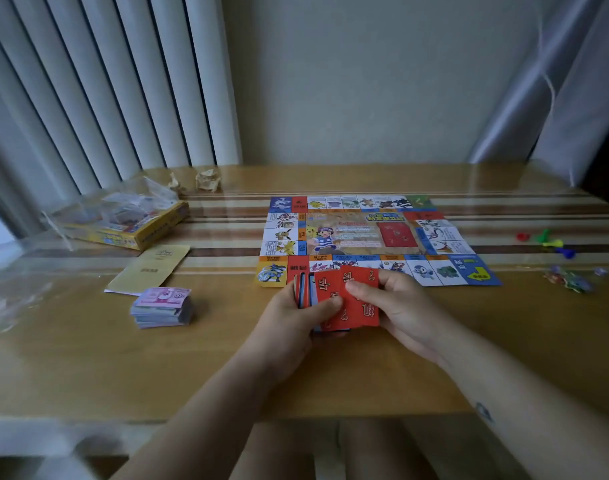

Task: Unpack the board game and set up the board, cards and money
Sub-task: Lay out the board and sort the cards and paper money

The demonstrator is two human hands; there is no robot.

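Left hand [289,315] and right hand [405,306] grip one deck [360,311] (one board [358,233]).

Red cards [351,299], yellow box [140,233]

Both bare forearms come in over the near edge of the desk [157,368] and converge mid-desk. Left hand [292,315] curls round the cards [363,315] from the left, thumb on top. Right hand [403,306] pinches the same cards from the right, thumb on the top card, fingers hidden beneath. Small dark mark on right forearm.
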